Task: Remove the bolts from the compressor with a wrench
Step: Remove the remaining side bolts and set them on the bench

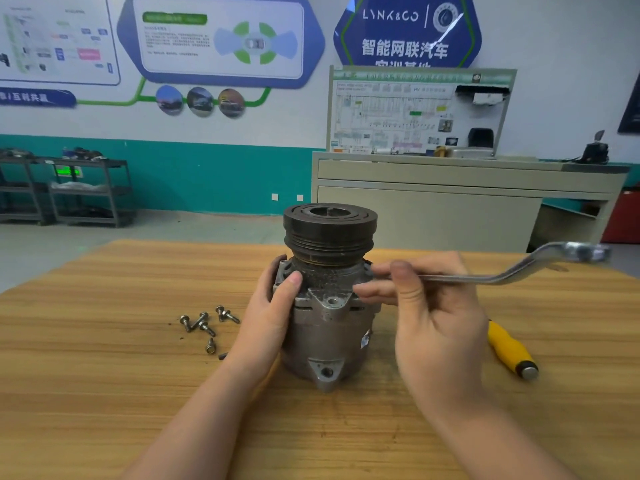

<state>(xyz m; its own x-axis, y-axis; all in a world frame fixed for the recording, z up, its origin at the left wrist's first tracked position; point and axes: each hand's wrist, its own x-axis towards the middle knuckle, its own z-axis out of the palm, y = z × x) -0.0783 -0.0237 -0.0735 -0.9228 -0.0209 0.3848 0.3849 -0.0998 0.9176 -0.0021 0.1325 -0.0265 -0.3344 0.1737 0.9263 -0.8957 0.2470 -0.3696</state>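
A grey metal compressor (329, 327) stands upright on the wooden table (104, 375), its dark pulley on top. My left hand (273, 313) grips its left side, thumb on the upper body. My right hand (429, 313) pinches the shaft of a silver offset wrench (519, 271) beside the compressor's upper right edge. The wrench's near end is hidden behind my fingers at the housing; its far ring end sticks out to the right, above the table. Several loose bolts (204, 323) lie on the table left of the compressor.
A yellow-handled screwdriver (509, 351) lies on the table right of my right hand. Beyond the table stand a beige cabinet (450, 202) with a wiring display board and dark shelving racks (69, 192) by the teal wall.
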